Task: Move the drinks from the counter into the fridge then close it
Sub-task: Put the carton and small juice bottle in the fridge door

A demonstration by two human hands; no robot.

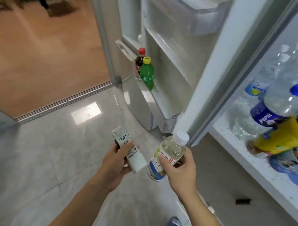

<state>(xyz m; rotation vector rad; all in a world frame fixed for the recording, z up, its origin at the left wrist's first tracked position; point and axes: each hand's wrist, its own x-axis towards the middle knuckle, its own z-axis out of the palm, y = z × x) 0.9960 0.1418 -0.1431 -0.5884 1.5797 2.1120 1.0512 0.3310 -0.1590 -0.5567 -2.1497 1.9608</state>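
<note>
Mid-transfer: two drinks in hand, fridge open, nothing shelved from this pair yet. Left hand (117, 160), lower centre of frame, wrapped round white carton (130, 152), thumb across its front, carton tilted up-left. Right hand (179, 167), just right of it, gripping clear bottle w/ white cap (167, 155) round the label, cap pointing up-right toward fridge. Both forearms reaching up from bottom edge, palms roughly facing each other. Door (168, 60) swung open at upper centre; lower door shelf (165, 103) already holding green bottle (147, 74) & dark red-capped one (139, 58), room beside them. Main shelf (246, 155) at right crowded w/ bottles. Next, prob.: lift fwd, set each upright in door rack w/o knocking the green one.
</note>
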